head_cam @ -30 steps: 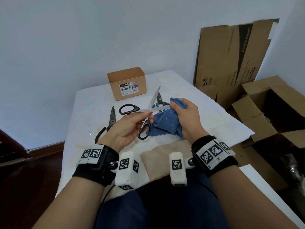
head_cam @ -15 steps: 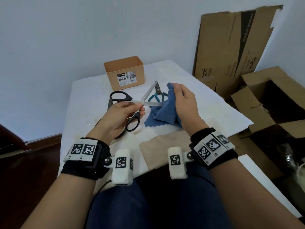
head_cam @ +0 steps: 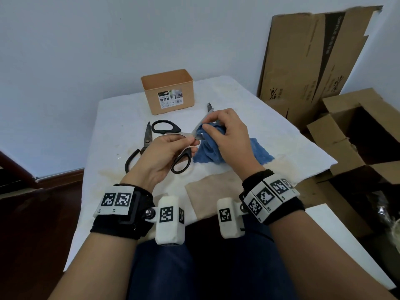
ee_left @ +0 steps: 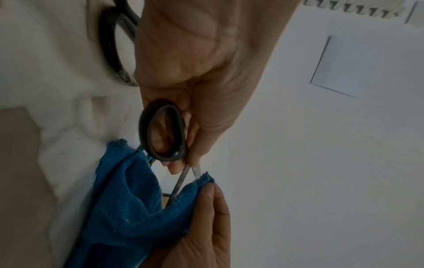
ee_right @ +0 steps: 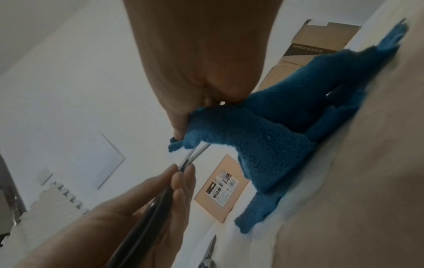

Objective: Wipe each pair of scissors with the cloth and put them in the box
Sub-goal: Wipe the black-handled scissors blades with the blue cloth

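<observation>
The left hand (head_cam: 164, 152) grip holds the black-handled scissors (head_cam: 173, 135) near the pivot, blades pointing away toward the box (head_cam: 167, 92), while the right hand (head_cam: 227, 135) pinches the blue cloth (head_cam: 207, 148) around one blade.

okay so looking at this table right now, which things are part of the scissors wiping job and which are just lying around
In the job: black scissors in the left hand; blue cloth in the right hand; old scissors; teal snips; tan box.

Lying about: flattened carton; open cartons; beige mat.
</observation>
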